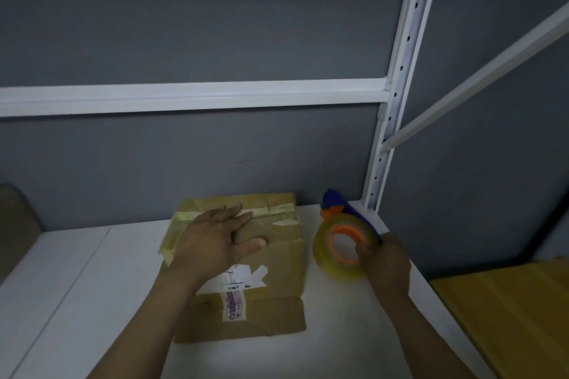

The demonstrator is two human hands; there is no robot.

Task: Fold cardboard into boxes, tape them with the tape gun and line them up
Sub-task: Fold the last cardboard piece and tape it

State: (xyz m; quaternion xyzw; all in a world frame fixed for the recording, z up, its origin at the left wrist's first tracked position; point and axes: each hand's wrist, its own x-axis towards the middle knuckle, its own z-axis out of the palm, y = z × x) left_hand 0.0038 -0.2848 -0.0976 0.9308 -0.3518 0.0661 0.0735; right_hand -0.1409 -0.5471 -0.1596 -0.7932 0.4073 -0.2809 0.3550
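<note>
Head view is showing a closed brown box (277, 255) sitting on the white shelf (92, 286), roughly centre, back edge close to the grey wall (184, 24). Left hand (215, 240) is lying flat on the box top, fingers straight and close together, thumb spread out to the side, palm down, gripping nothing. Fingertips (237, 209) are touching the yellowish tape strip (277, 209) running across the far end of the top; that strip is wrapping down over the left edge as well. A white label (243, 277) with a purple-printed tape piece is sitting on the near part of the top, partly under the left wrist. Right hand (385, 264) is holding the tape gun (341, 221) just right of the box, apart from it, fingers curled round the handle end. The gun's yellow roll (321, 251) on its orange hub is facing the camera, blue body pointing away toward the wall; the frame is blurring here, so I can't tell whether the gun is touching the shelf. White rack upright (397, 86) is standing behind the gun, a crossbeam (191, 97) is running left from it and a brace (477, 77) is angling up to the right. Yellow cardboard (508, 317) is lying at lower right, beyond the shelf edge. Something brown (15, 224) is showing at the far left edge, too dark to identify.
</note>
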